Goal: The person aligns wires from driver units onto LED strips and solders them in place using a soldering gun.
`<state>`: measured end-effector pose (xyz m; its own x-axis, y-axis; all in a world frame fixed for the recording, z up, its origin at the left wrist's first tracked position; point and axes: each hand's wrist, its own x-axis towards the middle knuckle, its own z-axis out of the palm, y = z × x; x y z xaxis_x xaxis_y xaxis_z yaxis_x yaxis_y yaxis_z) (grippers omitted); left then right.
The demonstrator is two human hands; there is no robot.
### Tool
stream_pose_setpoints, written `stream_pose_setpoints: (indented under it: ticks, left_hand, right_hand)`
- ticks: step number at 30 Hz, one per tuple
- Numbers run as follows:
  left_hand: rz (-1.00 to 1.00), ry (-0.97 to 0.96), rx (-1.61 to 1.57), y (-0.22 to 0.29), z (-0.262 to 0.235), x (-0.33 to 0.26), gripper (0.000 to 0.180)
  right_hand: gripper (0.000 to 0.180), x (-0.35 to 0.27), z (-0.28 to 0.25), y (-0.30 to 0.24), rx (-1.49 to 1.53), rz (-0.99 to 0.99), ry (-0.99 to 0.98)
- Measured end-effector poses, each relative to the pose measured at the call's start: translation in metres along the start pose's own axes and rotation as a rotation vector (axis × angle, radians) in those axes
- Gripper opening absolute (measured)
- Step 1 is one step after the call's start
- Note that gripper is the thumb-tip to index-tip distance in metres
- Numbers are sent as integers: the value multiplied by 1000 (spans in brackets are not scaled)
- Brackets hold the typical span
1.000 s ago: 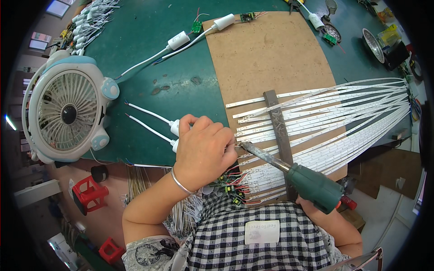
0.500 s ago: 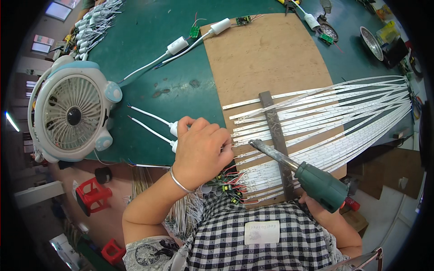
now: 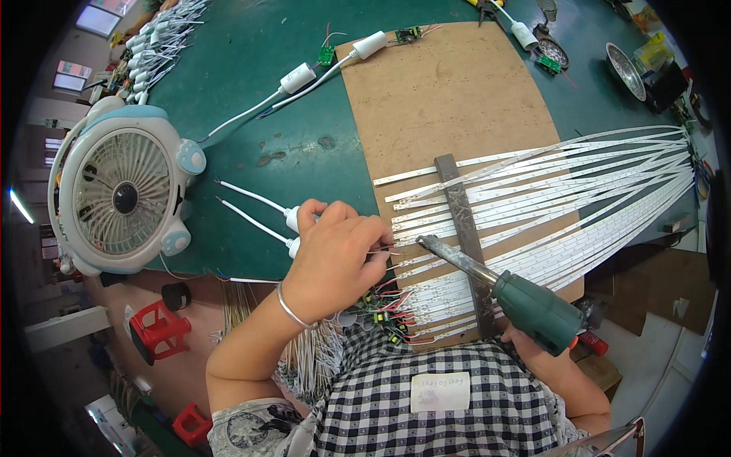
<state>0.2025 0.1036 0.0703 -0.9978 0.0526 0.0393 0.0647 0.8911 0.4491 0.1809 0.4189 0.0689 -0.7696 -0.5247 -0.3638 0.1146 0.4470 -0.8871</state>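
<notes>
— Green matting covers the surface point(image 3: 304, 99), with a brown board point(image 3: 457, 99) laid over it toward twelve o'clock. What sits where?

— White light strips point(image 3: 579, 183) fan out from the board's near edge toward three o'clock, pinned under a dark bar point(image 3: 457, 209). A small white fan point(image 3: 122, 199) stands at nine o'clock, and two white plugs point(image 3: 292, 232) with thin cables lie just beside the left hand.

— And the hands?

— The left hand point(image 3: 339, 255) is curled nearly closed, its fingertips pinching thin wires point(image 3: 378, 250) at the strip ends near the centre. The right hand point(image 3: 533, 343) is mostly hidden at five o'clock; it looks wrapped around the green handle of a soldering iron point(image 3: 495, 286), though I cannot see its fingers. The iron's metal tip points toward the left fingertips and sits very near them.

— So what could go wrong?

— A burn, I think. The hot tip is just beside the pinching fingers, so a small slip could touch skin. The wire is thin and held only by fingertips; if it shifts as the tip meets it, the joint may come out poor or bridge to the neighbouring strip, since the strips lie close together.

— Anything else?

— The tangle of red and black leads with little green boards point(image 3: 381, 312) at six o'clock lies under the iron's shaft. Lowering the iron carelessly could scorch that insulation. The strips overlap, too, so tugging one might drag others out from under the bar.
</notes>
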Motion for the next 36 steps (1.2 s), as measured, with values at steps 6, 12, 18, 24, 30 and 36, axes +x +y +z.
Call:
stream_pose_setpoints:
  ticks: [6,12,18,24,30,36]
  left_hand:
    - [141,-57,-58,-9,-2,0,14]
    - [126,-22,-86,-10,0,-1,10]
    - [49,-9,-54,-6,5,2,8]
    - [67,36,-13,-5,9,4,9]
    - [89,48,12,-6,10,5,9]
    - [85,55,17,-5,11,5,10]
  right_hand:
    - [27,-2,1,6,-69,-37,29]
    - [27,0,0,4,-56,-43,13]
    - [26,1,1,-1,-24,-38,0]
    - [24,0,1,4,-80,-68,-1]
    - [26,7,0,6,-172,-189,-83]
    - [32,14,-1,-2,-410,-406,-87]
